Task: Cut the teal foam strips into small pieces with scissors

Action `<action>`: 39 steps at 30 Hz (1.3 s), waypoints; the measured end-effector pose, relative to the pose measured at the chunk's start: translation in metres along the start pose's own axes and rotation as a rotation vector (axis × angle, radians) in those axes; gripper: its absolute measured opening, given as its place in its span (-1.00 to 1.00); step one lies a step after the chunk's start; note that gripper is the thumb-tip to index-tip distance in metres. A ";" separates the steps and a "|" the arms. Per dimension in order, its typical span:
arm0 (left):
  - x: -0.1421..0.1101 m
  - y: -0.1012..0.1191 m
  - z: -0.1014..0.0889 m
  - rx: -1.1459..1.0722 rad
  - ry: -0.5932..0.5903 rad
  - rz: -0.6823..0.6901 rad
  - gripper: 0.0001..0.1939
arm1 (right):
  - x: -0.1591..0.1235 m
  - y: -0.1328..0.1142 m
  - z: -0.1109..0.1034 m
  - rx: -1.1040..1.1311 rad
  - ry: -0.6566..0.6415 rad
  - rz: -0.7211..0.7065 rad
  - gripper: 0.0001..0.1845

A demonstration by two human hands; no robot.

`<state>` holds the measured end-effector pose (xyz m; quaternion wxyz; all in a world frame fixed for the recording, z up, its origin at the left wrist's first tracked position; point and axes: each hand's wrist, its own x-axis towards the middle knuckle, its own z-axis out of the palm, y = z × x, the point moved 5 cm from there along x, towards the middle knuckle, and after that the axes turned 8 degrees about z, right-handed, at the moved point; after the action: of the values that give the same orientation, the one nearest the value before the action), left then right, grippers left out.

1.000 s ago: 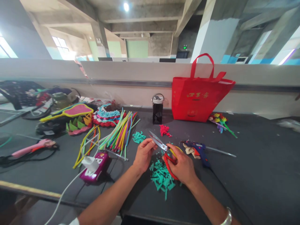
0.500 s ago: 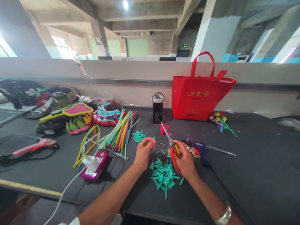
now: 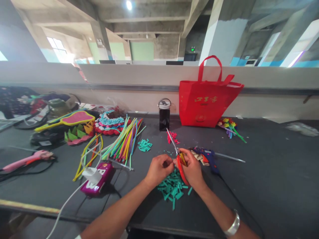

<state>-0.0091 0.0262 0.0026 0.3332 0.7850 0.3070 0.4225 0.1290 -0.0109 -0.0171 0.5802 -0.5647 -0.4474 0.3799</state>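
Note:
My right hand (image 3: 193, 167) is closed round the red and yellow handles of a pair of scissors (image 3: 183, 171), whose blades point away from me and look closed. My left hand (image 3: 159, 169) is beside it, thumb and fingers pinched together near the scissor handles; whatever the pinch holds is hidden. Under both hands lies a heap of teal strips (image 3: 173, 187). Beyond my left hand sits a smaller pile of teal pieces (image 3: 145, 145). A little pile of red pieces (image 3: 174, 137) lies by the scissor tips.
Left of my hands are a bundle of coloured sticks (image 3: 127, 139) and a purple power socket (image 3: 99, 182) with a white plug. A dark blue glue gun (image 3: 210, 157) lies right, a pink one (image 3: 28, 161) far left. A red bag (image 3: 206, 103) and a phone (image 3: 164, 119) stand behind.
My left hand has moved down and right, close to my right hand. The small teal piece at its fingertips no longer shows. The view has shifted slightly.

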 end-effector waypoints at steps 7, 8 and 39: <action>0.000 -0.011 0.004 -0.398 -0.035 -0.262 -0.87 | 0.001 0.000 -0.002 0.079 0.001 0.044 -0.50; 0.000 -0.013 0.004 -0.481 -0.042 -0.307 -0.86 | 0.002 0.000 -0.002 0.088 0.002 0.046 -0.50; 0.006 -0.019 -0.009 -1.103 0.264 -0.329 -0.85 | -0.017 -0.019 0.006 -0.613 0.009 -0.227 -0.51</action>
<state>-0.0183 0.0442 -0.0053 0.7122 0.3788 0.1985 0.5567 0.1169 -0.0261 0.0004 0.4238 -0.6612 -0.5986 0.1580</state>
